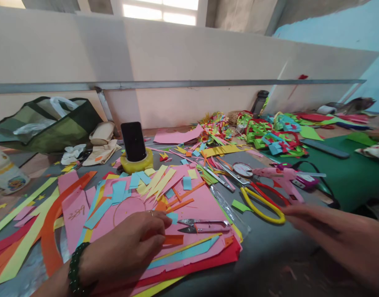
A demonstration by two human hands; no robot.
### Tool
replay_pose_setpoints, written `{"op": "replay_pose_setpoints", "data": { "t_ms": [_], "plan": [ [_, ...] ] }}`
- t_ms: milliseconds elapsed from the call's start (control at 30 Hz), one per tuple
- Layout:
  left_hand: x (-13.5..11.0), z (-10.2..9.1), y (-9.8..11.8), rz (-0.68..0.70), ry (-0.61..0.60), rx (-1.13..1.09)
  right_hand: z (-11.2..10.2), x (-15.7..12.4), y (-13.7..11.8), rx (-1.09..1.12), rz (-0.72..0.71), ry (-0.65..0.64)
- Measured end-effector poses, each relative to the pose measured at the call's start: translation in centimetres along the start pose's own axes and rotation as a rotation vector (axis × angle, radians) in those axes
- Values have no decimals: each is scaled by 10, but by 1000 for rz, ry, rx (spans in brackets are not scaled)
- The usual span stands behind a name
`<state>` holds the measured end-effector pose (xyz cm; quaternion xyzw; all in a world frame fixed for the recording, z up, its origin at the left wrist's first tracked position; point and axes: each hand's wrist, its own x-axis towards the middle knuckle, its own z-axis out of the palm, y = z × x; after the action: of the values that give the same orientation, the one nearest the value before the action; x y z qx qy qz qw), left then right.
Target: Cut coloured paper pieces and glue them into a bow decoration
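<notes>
My left hand [130,245], with a ring and a dark green bead bracelet [74,268], rests on a stack of coloured paper [204,258]. Its fingers are curled, and whatever they hold, if anything, is hidden. Beside its thumb lies an orange paper strip [174,239]. Just right of its fingertips are pink-handled thread snips [208,226]. My right hand [337,235] is slightly blurred, fingers stretched out leftward. Its fingertips are at the handles of large scissors [265,208] with yellow and red grips; touching or apart, I cannot tell. I see nothing in that hand.
A phone [133,142] stands in a yellow tape roll [137,163]. Behind the scissors lies a pink glue gun [282,177]. Colourful paper pieces [269,134] are heaped at the back right. A green bag [47,123] and a white cup [6,173] stand left.
</notes>
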<state>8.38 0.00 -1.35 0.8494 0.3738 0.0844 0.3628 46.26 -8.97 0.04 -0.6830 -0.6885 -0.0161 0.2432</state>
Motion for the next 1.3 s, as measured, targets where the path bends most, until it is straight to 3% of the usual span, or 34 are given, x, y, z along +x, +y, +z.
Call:
{"op": "replay_pose_setpoints", "data": {
  "t_ms": [100, 200, 400, 600, 700, 800, 833, 900, 967, 1100, 1200, 1300],
  "plan": [
    [0, 0, 2, 12, 11, 3, 32, 37, -68, 13, -325, -244],
    [1, 0, 3, 41, 23, 11, 63, 70, -109, -57, -425, -398],
    [2, 3, -1, 42, 79, 14, 98, 113, -132, -209, -410, -494],
    [4, 3, -1, 51, 78, -26, 115, 132, -151, -224, -476, -569],
    [5, 0, -1, 38, 98, -103, 94, 132, -150, -226, -455, -503],
    [6, -7, -6, 15, 208, -241, 51, 121, -134, -119, -427, -395],
    [7, -10, -8, 4, 241, -298, 37, 114, -126, -49, -413, -472],
    [9, -14, -12, -42, 279, -414, 21, 98, -113, 75, -438, -788],
    [10, -16, -15, -113, 271, -530, 24, 82, -104, 114, -403, -747],
    [11, -18, -19, -194, 257, -696, 61, 64, -100, 187, -363, -641],
    [11, -21, -24, -165, 361, -738, 77, 66, -94, 233, -309, -607],
    [13, -27, -29, -179, 485, -751, 77, 77, -82, 176, -274, -485]
  ]
}}
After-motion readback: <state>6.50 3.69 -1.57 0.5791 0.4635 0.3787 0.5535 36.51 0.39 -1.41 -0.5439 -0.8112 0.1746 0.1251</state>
